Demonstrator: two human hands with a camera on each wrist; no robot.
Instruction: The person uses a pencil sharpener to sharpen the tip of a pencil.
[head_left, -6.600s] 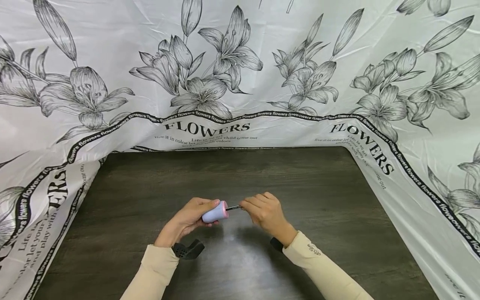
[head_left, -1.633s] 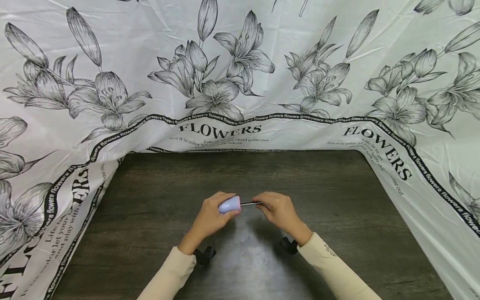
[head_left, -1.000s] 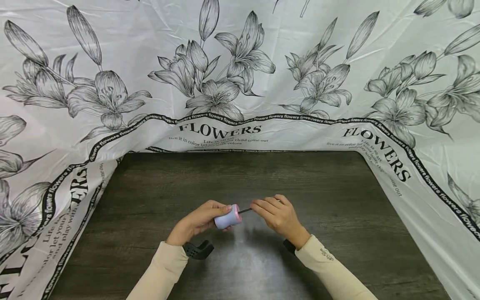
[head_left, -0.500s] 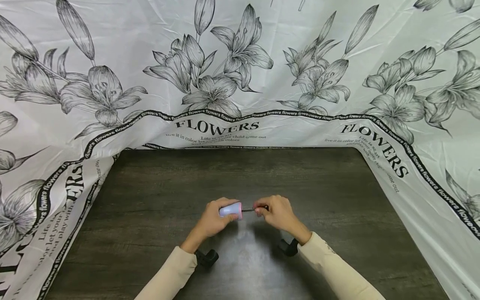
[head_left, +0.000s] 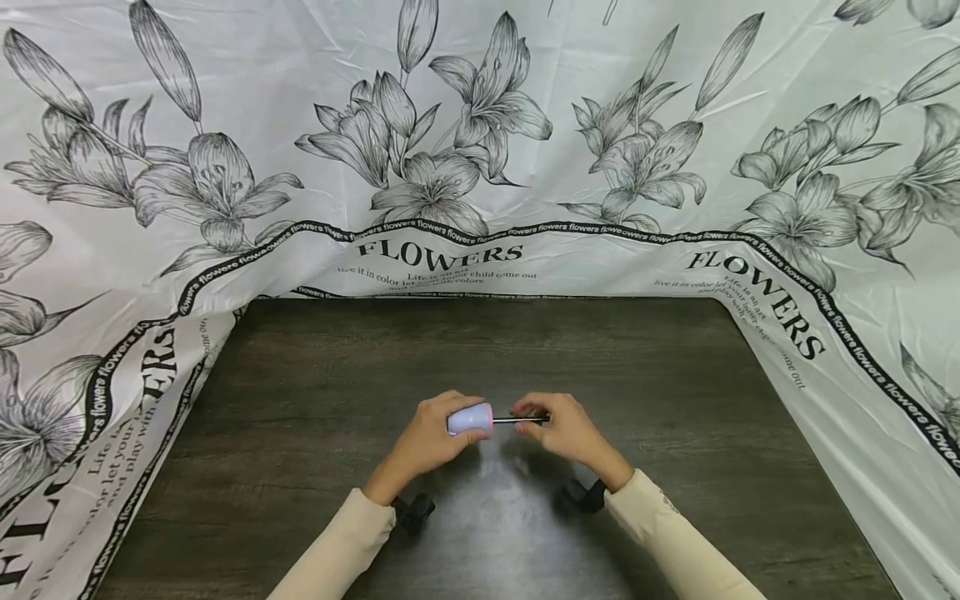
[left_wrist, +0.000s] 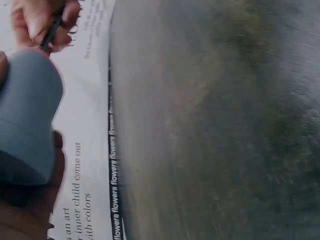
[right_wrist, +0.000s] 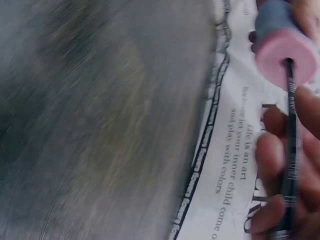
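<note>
My left hand [head_left: 427, 437] grips a small lavender cylinder [head_left: 467, 418] with a pink end face [right_wrist: 286, 50], held just above the dark wooden table [head_left: 480, 358]. A thin dark pencil [head_left: 517, 420] has its tip in the pink end. My right hand [head_left: 570, 429] pinches the pencil's shaft [right_wrist: 289, 165] a short way from the cylinder. In the left wrist view the bluish cylinder body [left_wrist: 27, 115] fills the left edge, with the right hand's fingertips [left_wrist: 37, 20] beyond it.
White sheeting printed with grey lilies and the word FLOWERS [head_left: 438, 250] walls the table at the back, left and right. Black wrist-camera mounts [head_left: 412, 507] sit under both cream sleeves. Bare tabletop stretches behind and beside the hands.
Over the last second the hands twisted the pencil and cylinder against each other and drifted slightly right. Both grips stay the same.
</note>
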